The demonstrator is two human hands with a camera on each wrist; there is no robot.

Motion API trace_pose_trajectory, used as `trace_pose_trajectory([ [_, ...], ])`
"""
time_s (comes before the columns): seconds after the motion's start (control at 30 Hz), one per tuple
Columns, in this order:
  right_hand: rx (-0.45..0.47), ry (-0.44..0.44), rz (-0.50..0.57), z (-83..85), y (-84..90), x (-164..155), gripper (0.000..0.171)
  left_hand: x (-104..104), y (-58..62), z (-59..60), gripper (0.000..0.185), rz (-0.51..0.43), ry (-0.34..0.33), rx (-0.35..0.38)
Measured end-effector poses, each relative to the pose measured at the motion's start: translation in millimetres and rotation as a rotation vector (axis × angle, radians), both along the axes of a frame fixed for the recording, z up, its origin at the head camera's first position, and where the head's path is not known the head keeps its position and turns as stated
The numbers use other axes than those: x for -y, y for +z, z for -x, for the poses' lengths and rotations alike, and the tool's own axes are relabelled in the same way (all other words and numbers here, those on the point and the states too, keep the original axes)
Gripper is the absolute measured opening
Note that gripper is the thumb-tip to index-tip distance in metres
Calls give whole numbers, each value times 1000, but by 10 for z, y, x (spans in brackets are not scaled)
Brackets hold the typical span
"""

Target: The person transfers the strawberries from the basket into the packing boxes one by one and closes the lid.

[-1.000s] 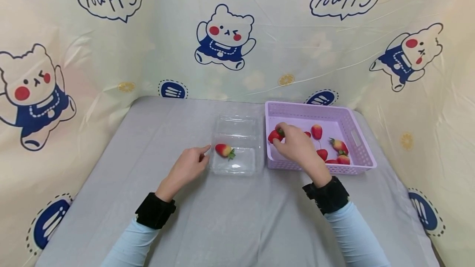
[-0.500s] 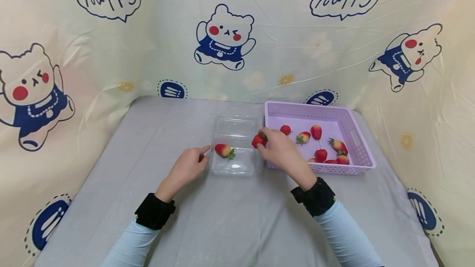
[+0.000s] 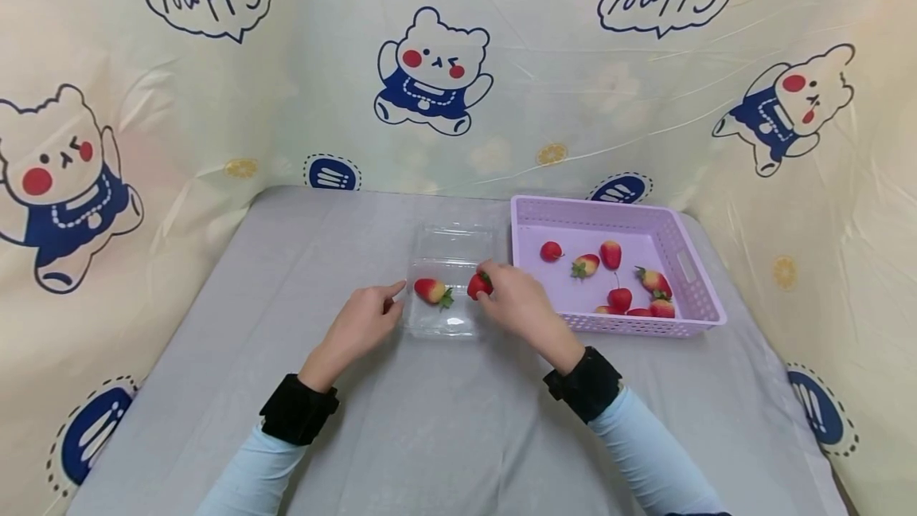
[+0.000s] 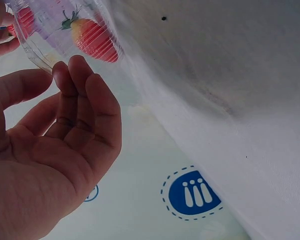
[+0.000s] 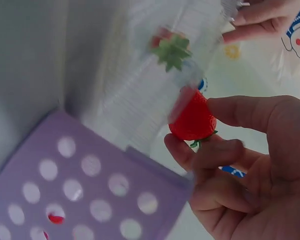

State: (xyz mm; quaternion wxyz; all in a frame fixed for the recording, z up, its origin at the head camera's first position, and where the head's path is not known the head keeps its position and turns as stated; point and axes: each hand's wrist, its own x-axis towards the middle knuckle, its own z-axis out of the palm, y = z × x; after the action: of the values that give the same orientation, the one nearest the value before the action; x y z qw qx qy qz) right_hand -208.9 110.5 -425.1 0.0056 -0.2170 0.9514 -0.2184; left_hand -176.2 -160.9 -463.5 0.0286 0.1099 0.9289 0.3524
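Note:
My right hand (image 3: 519, 301) pinches a red strawberry (image 3: 479, 286) between thumb and fingers, over the right part of a clear plastic box (image 3: 451, 330). In the right wrist view the strawberry (image 5: 193, 117) has its green leaves turned toward the palm. Another strawberry (image 3: 431, 291), red and pale yellow with green leaves, lies in the box's left part. My left hand (image 3: 361, 322) is at the box's left edge, index finger extended to it. The left wrist view shows the hand (image 4: 65, 140) with loosely bent fingers, fingertips close by the box rim; whether they press it is unclear.
A lilac basket (image 3: 698, 293) with perforated walls stands right of the box, holding several strawberries and cherry-like red fruits (image 3: 550, 252). The box's lid (image 3: 454, 241) lies folded back behind it. Grey cloth (image 3: 430, 428) covers the table; a printed curtain (image 3: 544, 86) hangs around.
My right hand has carried the strawberry leftward out of the lilac basket and over the clear box. The left hand has stayed at the box's edge.

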Motion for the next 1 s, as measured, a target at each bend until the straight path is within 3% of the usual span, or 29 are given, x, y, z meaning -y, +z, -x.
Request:
trace_pose_trajectory([
  [0.23,-32,-27,-87,-2,-80,103,35,5,-4,-7,44,-3,-3,0],
  [0.63,-101,-15,-141,-1,-75,206,26,9,13,2,44,-1,-1,1],
  [1.0,-33,-15,-157,3,-131,280,13,14,7,1,45,-8,-10,1],
])
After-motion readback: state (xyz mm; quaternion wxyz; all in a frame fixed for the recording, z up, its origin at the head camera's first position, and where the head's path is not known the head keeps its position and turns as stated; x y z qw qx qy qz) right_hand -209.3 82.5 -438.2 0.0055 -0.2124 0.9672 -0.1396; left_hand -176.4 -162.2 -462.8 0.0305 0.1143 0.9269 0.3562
